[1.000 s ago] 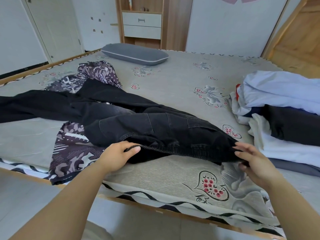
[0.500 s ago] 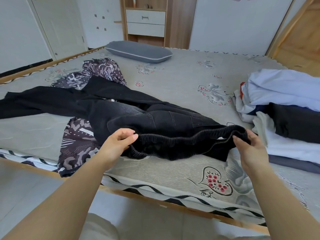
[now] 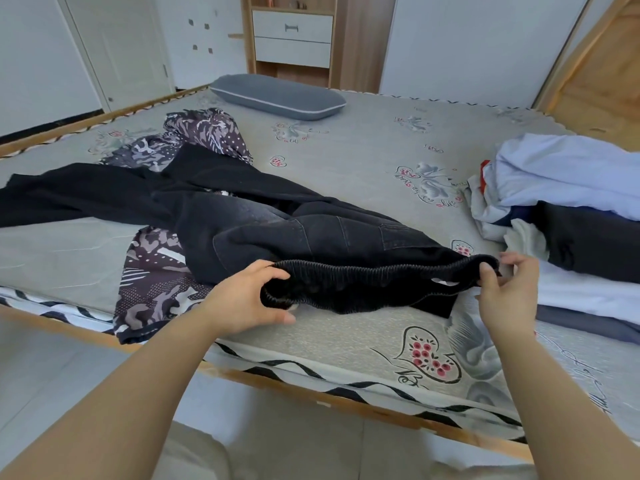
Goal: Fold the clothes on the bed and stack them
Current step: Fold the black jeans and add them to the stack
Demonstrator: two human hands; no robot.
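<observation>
Hands (image 3: 377, 296) on black trousers (image 3: 311, 237), fingertips hidden

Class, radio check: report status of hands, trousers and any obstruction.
Left hand and right hand grip black trousers by waistband, unfolded. Legs lie over patterned garment. Stack at right.

You have open mattress (image 3: 346, 157) beyond the black trousers (image 3: 311, 237), up to the pillow (image 3: 277, 97). The patterned garment (image 3: 156, 282) blocks your left; the clothes pile (image 3: 571, 202) blocks your right.

Matt black trousers (image 3: 311, 237), seemingly denim, ribbed elastic waistband (image 3: 374, 275).
</observation>
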